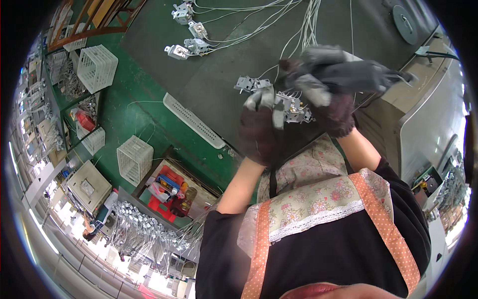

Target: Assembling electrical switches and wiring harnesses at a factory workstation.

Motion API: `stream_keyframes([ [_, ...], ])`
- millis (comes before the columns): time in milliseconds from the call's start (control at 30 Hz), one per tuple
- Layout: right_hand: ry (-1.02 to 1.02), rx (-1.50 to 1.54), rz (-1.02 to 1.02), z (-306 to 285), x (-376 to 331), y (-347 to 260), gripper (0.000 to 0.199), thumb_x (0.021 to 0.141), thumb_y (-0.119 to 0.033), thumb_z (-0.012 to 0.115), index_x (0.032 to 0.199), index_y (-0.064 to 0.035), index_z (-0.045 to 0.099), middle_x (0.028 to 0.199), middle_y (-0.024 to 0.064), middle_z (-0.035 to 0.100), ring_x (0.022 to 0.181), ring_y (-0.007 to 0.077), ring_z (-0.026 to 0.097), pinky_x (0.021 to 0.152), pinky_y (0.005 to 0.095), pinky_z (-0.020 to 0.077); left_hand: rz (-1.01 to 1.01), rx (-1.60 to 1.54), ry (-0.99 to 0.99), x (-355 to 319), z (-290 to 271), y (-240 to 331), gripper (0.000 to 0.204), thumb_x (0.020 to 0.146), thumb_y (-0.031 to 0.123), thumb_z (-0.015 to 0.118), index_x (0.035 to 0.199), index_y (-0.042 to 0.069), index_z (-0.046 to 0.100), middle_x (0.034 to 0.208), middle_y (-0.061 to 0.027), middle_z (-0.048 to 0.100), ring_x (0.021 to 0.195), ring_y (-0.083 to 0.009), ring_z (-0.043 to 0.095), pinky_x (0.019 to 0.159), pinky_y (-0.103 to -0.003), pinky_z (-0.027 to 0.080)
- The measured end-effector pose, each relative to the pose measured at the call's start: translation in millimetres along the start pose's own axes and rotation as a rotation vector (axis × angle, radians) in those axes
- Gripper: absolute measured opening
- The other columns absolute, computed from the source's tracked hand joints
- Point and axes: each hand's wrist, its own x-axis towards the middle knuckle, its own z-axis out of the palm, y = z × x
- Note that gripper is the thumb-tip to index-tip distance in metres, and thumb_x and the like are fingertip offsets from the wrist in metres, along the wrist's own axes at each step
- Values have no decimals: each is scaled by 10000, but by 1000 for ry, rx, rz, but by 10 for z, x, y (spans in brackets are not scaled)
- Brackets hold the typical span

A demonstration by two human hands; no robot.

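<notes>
My left hand, in a dark glove with pale fingertips, is closed at the near edge of the dark table. Its fingers are against a small metal part with white wires, and a similar metal part lies just beyond the fingertips. My right hand, gloved the same way, grips a dark, elongated handheld power tool, which looks like an electric screwdriver. Motion blurs the tool and the fingers around it. The tool is above the table, to the right of the metal parts; its working tip is unclear.
Several wired metal parts lie at the table's far left, their white wires running to the far edge. A round grey disc is at the far right. White crates stand on the green floor, near an open box of coloured items.
</notes>
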Motion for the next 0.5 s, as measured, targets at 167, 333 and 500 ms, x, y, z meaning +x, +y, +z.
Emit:
stream_keyframes([
  [167, 403, 984, 510, -124, 317, -415, 444, 797, -64, 751, 1163, -23, 503, 976, 94, 642, 886, 172, 654, 756, 323, 563, -178, -114, 143, -145, 127, -174, 359, 871, 50, 593, 1215, -45, 553, 1198, -208, 584, 1099, -329, 584, 943, -406, 458],
  [333, 213, 511, 499, -185, 118, -334, 412, 854, -44, 681, 1215, 4, 489, 1032, 111, 647, 937, 187, 658, 832, 322, 554, -527, -612, -402, 274, -111, -345, 565, 913, 157, 602, 1410, 20, 372, 1260, -182, 561, 1199, -264, 541, 1015, -377, 407],
  [500, 172, 914, 76, 25, 19, -79, 341, 928, -40, 562, 1252, 29, 482, 1081, 167, 619, 1017, 221, 625, 947, 328, 517, -250, -535, -595, 479, -257, -722, 567, 866, 182, 664, 1365, 27, 442, 1204, -209, 601, 1120, -316, 593, 946, -369, 448],
])
